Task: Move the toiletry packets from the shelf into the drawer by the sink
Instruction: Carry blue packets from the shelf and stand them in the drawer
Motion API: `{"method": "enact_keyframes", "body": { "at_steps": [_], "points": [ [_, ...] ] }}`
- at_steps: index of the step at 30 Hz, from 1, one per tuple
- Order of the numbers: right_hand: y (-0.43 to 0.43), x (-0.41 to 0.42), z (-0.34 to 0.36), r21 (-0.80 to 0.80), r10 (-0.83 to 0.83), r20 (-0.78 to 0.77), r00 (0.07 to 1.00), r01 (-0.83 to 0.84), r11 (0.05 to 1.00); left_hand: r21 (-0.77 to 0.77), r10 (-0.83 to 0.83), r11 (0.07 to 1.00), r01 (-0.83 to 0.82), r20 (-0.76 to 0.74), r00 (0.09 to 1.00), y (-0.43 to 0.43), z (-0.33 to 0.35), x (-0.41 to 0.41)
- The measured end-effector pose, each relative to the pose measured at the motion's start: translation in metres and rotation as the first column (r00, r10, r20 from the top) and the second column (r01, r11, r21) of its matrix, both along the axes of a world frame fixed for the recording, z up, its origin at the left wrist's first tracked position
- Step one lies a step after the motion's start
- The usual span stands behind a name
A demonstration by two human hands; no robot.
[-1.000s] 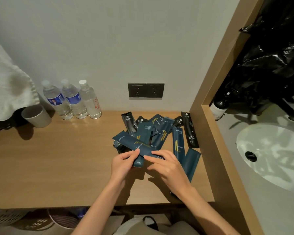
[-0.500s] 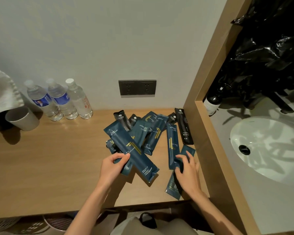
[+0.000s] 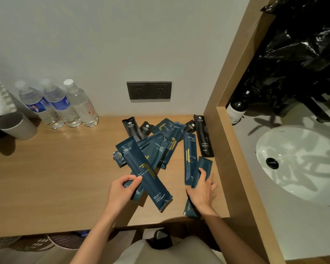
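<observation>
Several dark blue and black toiletry packets (image 3: 164, 141) lie in a loose pile on the wooden shelf (image 3: 55, 178), near its right end. My left hand (image 3: 122, 191) grips a long blue packet (image 3: 147, 174) and a shorter one under it, lifted a little above the shelf. My right hand (image 3: 203, 193) lies on another blue packet (image 3: 204, 168) near the shelf's front right corner, thumb over it and fingers curled at its right edge. A black toothbrush packet (image 3: 204, 136) rests against the wooden divider. No drawer is visible.
A wooden divider (image 3: 234, 149) separates the shelf from the white sink (image 3: 303, 161). Three water bottles (image 3: 61, 105) and a grey cup (image 3: 15, 126) stand at the back left. A double socket (image 3: 149, 90) is on the wall. Black plastic bags (image 3: 301, 54) and a dark pump bottle (image 3: 236, 109) sit behind the sink.
My right hand let go of the long packet and moved right onto a blue packet near the divider. My left hand lifted the long packet, keeping its grip.
</observation>
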State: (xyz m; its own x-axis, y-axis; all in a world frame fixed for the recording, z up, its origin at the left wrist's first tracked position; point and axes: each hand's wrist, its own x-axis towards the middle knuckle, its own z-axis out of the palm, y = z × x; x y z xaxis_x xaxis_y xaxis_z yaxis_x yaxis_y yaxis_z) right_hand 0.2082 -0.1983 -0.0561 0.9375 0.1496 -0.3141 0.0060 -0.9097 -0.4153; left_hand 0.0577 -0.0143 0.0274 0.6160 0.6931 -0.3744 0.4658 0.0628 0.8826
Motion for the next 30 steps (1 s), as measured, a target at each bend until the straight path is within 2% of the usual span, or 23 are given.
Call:
{"method": "enact_keyframes", "body": {
  "at_steps": [4,9,16,24,27,30],
  "points": [
    [-0.007,0.004,0.001,0.029,0.003,0.01,1.0,-0.003,1.0,-0.002,0.022,1.0,-0.022,-0.001,1.0,-0.006,0.002,0.0],
    [-0.02,0.008,0.001,0.165,-0.025,-0.064,0.998,0.036,0.986,0.012,0.029,1.0,-0.028,-0.005,1.0,-0.016,0.001,0.0],
    [-0.034,0.012,0.015,0.361,0.013,-0.076,0.997,0.016,0.933,-0.004,0.053,0.999,-0.053,0.003,0.999,-0.033,0.001,-0.005],
    [-0.037,0.003,0.082,0.651,0.184,-0.035,0.982,-0.117,0.75,0.028,0.148,0.988,-0.149,0.037,0.988,-0.045,0.015,-0.02],
    [-0.043,-0.012,0.107,0.706,0.205,-0.013,0.979,-0.136,0.695,0.018,0.144,0.989,-0.145,0.075,0.987,-0.05,0.024,-0.028],
    [-0.053,-0.033,0.122,0.708,0.199,0.046,0.979,-0.172,0.685,0.01,0.113,0.993,-0.115,0.118,0.987,-0.058,0.035,-0.037]
  ]
}}
